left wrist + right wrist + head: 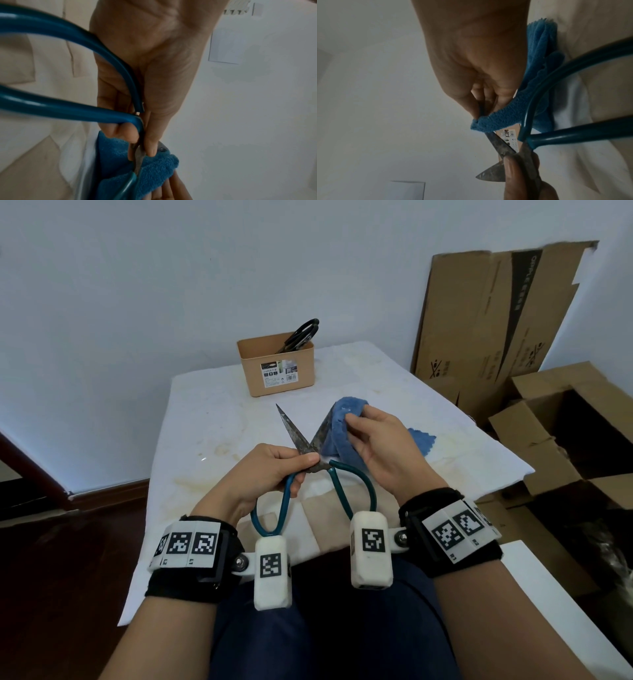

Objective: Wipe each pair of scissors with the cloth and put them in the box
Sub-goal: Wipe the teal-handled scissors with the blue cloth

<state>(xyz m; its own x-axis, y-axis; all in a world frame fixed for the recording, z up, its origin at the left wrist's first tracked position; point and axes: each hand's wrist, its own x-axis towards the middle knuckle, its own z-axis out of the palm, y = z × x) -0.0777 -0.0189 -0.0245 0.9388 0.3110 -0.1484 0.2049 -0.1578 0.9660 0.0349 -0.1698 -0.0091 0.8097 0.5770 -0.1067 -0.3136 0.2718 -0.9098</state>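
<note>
We see two pairs of scissors. One pair, the scissors with teal handles (310, 446), is up in the air over the worktop (205, 419), close to us. Its two dark, spotty blades are spread apart like a V. It has two big teal loops for handles. The other pair, the black scissors (298, 335), stands in the box (277, 368) with its black handles sticking out over the rim.

We count one box. It is tan and sits at the far end of the worktop, well apart from our hands. It has one white label on its front. The writing on the label is too small for us to read.

We count one blue cloth (346, 419). Our right hand (383, 446) pinches it, folded around one blade of the teal pair. A corner of the cloth shows past that hand, low by the worktop.

Our left hand (263, 474) holds the teal pair near where the blades cross. The thumb presses on top there, and the fingers curl under.

Each wrist has one black band with black and white square patterns on it, so two bands in all.

Beside the worktop we see brown cardboard boxes (548, 440). One flat cardboard sheet (493, 313) leans on the wall. It has dark printing on it, and we think it says "OPPLE".
</note>
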